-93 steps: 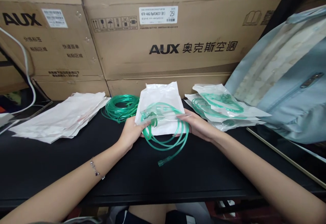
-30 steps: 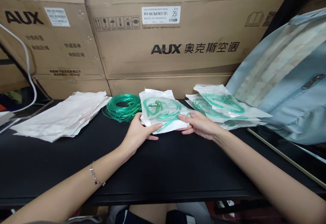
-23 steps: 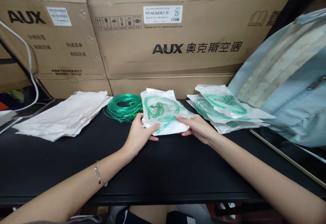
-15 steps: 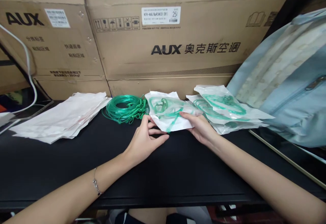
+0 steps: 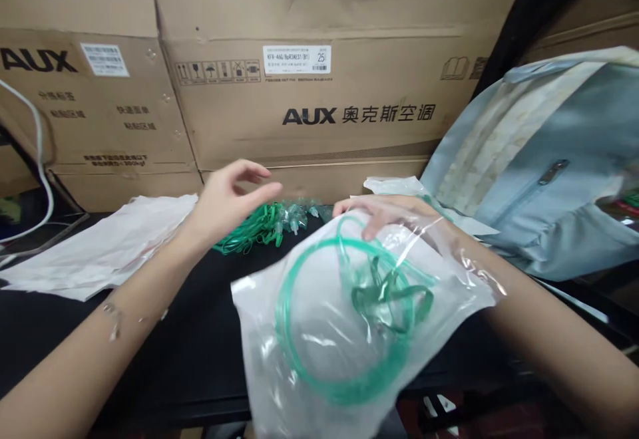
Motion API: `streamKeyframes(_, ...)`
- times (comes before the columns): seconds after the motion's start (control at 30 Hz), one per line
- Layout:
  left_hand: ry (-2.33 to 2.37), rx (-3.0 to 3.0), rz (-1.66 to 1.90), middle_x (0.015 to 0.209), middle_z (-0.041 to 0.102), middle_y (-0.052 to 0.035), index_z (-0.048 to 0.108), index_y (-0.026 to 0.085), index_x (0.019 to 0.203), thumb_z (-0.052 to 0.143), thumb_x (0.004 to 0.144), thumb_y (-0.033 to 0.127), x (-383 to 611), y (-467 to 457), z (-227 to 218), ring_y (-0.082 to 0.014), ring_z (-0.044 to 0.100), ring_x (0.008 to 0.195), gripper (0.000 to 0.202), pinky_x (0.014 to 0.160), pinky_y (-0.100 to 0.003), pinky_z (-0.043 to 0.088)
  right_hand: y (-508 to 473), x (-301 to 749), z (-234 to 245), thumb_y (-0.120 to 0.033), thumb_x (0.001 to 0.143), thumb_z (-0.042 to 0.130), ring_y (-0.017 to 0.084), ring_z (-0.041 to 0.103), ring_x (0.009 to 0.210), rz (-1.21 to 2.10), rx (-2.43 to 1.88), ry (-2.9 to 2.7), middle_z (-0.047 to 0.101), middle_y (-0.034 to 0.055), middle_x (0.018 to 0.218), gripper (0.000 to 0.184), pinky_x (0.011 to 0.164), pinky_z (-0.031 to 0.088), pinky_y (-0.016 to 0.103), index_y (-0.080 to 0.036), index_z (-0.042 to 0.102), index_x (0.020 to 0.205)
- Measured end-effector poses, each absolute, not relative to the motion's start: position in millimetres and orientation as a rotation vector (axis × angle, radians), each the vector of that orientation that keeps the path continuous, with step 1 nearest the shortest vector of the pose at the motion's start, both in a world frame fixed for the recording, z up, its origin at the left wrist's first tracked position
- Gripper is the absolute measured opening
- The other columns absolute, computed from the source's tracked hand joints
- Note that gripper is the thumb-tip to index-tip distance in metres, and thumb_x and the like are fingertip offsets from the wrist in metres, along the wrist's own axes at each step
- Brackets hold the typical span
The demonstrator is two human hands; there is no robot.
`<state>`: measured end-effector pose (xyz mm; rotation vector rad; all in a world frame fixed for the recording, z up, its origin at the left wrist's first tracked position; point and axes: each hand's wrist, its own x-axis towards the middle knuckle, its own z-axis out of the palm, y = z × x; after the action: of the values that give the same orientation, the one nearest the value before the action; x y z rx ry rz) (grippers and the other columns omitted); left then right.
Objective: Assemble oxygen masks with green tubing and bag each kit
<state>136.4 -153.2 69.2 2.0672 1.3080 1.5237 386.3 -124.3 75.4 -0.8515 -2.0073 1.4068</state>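
A clear-fronted pouch with a white back (image 5: pixel 319 306) hangs close to the camera, holding a coil of green tubing (image 5: pixel 344 389) and a dark green strap (image 5: pixel 394 299). My right hand (image 5: pixel 379 213) grips its upper edge, with the plastic covering part of the fingers. My left hand (image 5: pixel 234 193) is raised and empty, thumb and fingers apart, in front of the cardboard box. Beneath it on the black table lies a bundle of loose green tubing (image 5: pixel 249 229) with clear plastic fittings (image 5: pixel 294 215) at its right end, partly hidden by the hand.
A stack of flat white pouches (image 5: pixel 110 243) lies at the left. Behind the right hand are filled pouches (image 5: pixel 394 185), mostly hidden. Large cardboard boxes (image 5: pixel 309 140) form the back, a light blue bag (image 5: pixel 529 199) stands at right, and a white cable (image 5: pixel 42 153) runs down the left.
The pouch has come up close to the camera in my right hand, showing its whole coil. My left hand has let go of it and moved up and left. The view has shifted slightly.
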Motion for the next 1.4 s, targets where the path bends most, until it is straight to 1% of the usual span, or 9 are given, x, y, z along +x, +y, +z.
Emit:
streamKeyframes(0.1,1.034,1.783,0.943,0.107,0.063,-0.0089,0.061,0.016,0.100,0.070,0.064,0.029,151,-142,46,-0.0214,0.058,0.098,0.039,0.081,-0.029,0.045,-99,356,71,-0.009,0.040,0.076,0.016,0.061,0.077,1.477,-0.840,-2.517,0.067,-0.0025,0.084,0.043,0.064,0.048,0.023,-0.020,0.068,0.081)
streamKeyframes(0.23,0.807,1.369,0.666,0.098,0.067,-0.0116,0.063,0.013,0.098,0.070,0.066,0.030,160,-137,5,-0.0203,0.064,0.085,0.038,0.075,-0.029,0.049,-72,326,52,-0.012,0.048,0.076,0.016,0.060,0.089,1.494,-0.705,-2.703,0.065,-0.0010,0.098,0.050,0.074,0.047,0.023,-0.021,0.065,0.096)
streamKeyframes(0.37,0.842,1.199,0.749,0.083,0.070,-0.0101,0.066,0.010,0.088,0.074,0.061,0.025,150,-133,-5,-0.0163,0.065,0.069,0.032,0.067,-0.026,0.050,-70,330,32,-0.018,0.057,0.075,0.012,0.061,0.078,1.626,-0.900,-2.233,0.064,0.0009,0.097,0.046,0.066,0.048,0.021,-0.021,0.062,0.101)
streamKeyframes(0.47,0.945,1.126,0.881,0.080,0.070,-0.0098,0.067,0.010,0.085,0.076,0.057,0.024,146,-131,-4,-0.0172,0.065,0.065,0.033,0.064,-0.027,0.050,-74,347,21,-0.031,0.072,0.065,0.012,0.061,0.070,1.700,-1.050,-1.660,0.065,0.0043,0.090,0.027,0.062,0.049,0.022,-0.017,0.061,0.095)
streamKeyframes(0.63,1.075,0.971,1.169,0.069,0.069,-0.0062,0.065,0.011,0.081,0.076,0.053,0.020,154,-134,-7,-0.0163,0.063,0.057,0.031,0.059,-0.029,0.050,-88,370,10,-0.059,0.083,0.034,0.016,0.062,0.073,1.681,-1.023,-1.285,0.063,0.0093,0.096,0.049,0.061,0.051,0.028,-0.018,0.055,0.099)
streamKeyframes(0.8,1.061,0.988,1.324,0.075,0.069,-0.0075,0.064,0.011,0.080,0.076,0.052,0.019,163,-139,-11,-0.0172,0.063,0.062,0.031,0.060,-0.029,0.050,-103,365,-5,-0.042,0.066,0.067,0.018,0.059,0.084,1.217,-1.078,-1.487,0.062,0.0045,0.100,0.035,0.075,0.047,0.032,-0.021,0.059,0.093)
streamKeyframes(0.93,0.953,0.993,1.296,0.074,0.068,-0.0062,0.064,0.011,0.081,0.074,0.056,0.021,162,-141,-7,-0.0149,0.062,0.060,0.029,0.059,-0.025,0.048,-102,362,-8,-0.039,0.064,0.068,0.021,0.054,0.099,0.754,-0.955,-1.755,0.061,0.0061,0.105,0.023,0.090,0.037,0.035,-0.017,0.062,0.067)
streamKeyframes(1.1,0.935,0.933,1.263,0.062,0.065,-0.0026,0.064,0.012,0.076,0.072,0.060,0.027,163,-143,-2,-0.0127,0.058,0.052,0.023,0.051,-0.023,0.045,-107,368,0,-0.035,0.073,0.062,0.019,0.059,0.091,0.845,-0.725,-1.894,0.066,0.0034,0.089,0.016,0.084,0.041,0.035,-0.020,0.056,0.076)
streamKeyframes(1.4,0.991,0.908,1.285,0.064,0.067,-0.0049,0.065,0.011,0.076,0.074,0.056,0.022,166,-145,-9,-0.0150,0.060,0.053,0.025,0.054,-0.027,0.048,-115,363,3,-0.037,0.081,0.054,0.020,0.056,0.101,0.823,-0.659,-2.036,0.063,0.0057,0.099,0.018,0.088,0.040,0.034,-0.019,0.051,0.083)
